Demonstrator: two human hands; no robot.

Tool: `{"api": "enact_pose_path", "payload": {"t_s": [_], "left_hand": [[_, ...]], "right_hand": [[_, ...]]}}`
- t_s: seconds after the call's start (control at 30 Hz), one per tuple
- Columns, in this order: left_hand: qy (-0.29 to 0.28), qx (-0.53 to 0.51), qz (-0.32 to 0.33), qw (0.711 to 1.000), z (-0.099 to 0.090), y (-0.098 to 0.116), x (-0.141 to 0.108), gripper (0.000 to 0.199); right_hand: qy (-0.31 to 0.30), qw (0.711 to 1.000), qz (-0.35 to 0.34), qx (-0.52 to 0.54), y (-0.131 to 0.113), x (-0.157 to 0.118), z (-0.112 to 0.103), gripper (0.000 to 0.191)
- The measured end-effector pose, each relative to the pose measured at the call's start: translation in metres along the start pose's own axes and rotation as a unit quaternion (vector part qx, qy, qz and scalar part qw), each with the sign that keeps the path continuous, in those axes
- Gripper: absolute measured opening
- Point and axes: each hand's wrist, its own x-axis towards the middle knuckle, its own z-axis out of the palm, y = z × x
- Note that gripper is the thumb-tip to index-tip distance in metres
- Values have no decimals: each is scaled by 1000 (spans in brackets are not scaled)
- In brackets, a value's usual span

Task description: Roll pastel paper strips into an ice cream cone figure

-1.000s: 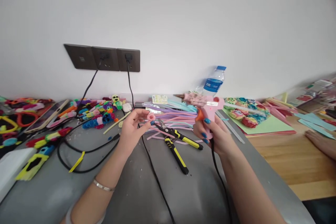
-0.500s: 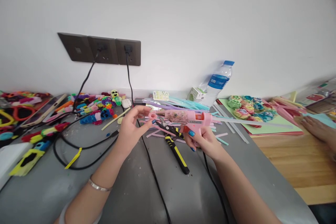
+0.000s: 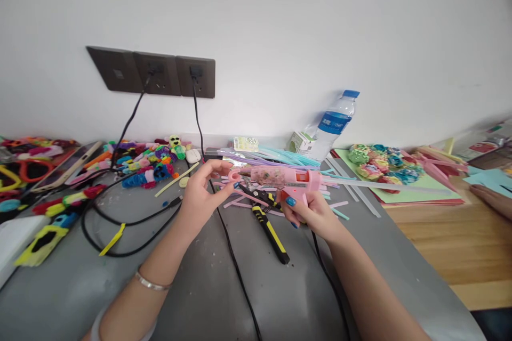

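My right hand (image 3: 306, 212) is wrapped round the grip of a pink hot glue gun (image 3: 274, 176), with a long translucent glue stick (image 3: 372, 185) sticking out of its back. The nozzle points left, at a small pink coiled strip (image 3: 234, 175). That coil is pinched between the thumb and fingers of my left hand (image 3: 208, 186). Nozzle and coil look to be touching or nearly so. Below them on the grey table lie pliers with black and yellow handles (image 3: 272, 237), their jaws partly hidden behind the gun and strips.
Pastel strips (image 3: 276, 157) lie behind the gun, near a leaning water bottle (image 3: 336, 122) and a small carton (image 3: 302, 142). Pipe-cleaner figures (image 3: 152, 165) and black cables (image 3: 120, 253) fill the left. Paper flowers (image 3: 384, 164) sit on coloured paper at right, near another person's hand (image 3: 494, 200).
The nozzle has come slightly closer to the pink coil, and the coil has turned a little. At right, the other person's hand has shifted, with blue paper by it.
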Motion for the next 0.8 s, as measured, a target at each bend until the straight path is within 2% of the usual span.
{"api": "enact_pose_path", "payload": {"t_s": [0.43,0.8], "left_hand": [[-4,13,11,1000,0,0,0,23],[-9,32,17,999,-1,1,0,23]], "right_hand": [[2,999,13,-31,-5,1,1,54],[-2,999,18,-45,-6,-1,0,54]]}}
